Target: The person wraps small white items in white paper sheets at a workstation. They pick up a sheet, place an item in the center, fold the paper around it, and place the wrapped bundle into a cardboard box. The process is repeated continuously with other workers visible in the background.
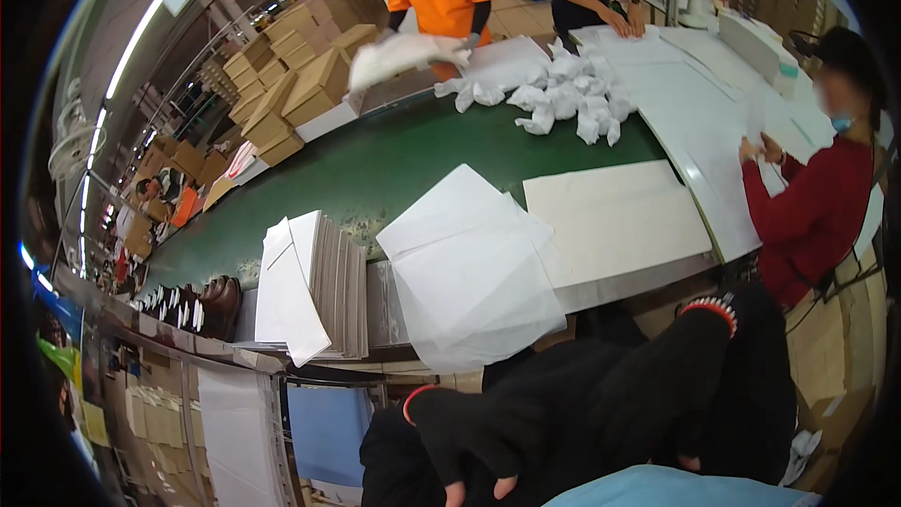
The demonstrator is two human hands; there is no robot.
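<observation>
My left hand (481, 434), in a black glove with bare fingertips and a red band at the wrist, lies against my dark clothing, its fingers hanging apart and holding nothing. Likewise gloved, my right hand (671, 404) rests on my dark clothing at the right. Only one of its fingertips shows; the other fingers blend into the black cloth. Nearest to both hands, thin white sheets of paper (469, 263) overhang the near edge of the green conveyor belt (422, 150). To their right is a flat stack of white paper (615, 221).
A stack of grey-brown cardboard (343, 291) topped with white paper stands left, beside dark brown shoes (218, 305). Crumpled white paper bundles (572, 99) lie across the belt. Brown boxes (314, 84) line its far side. A person in red sits at a white table (694, 145); two others stand opposite.
</observation>
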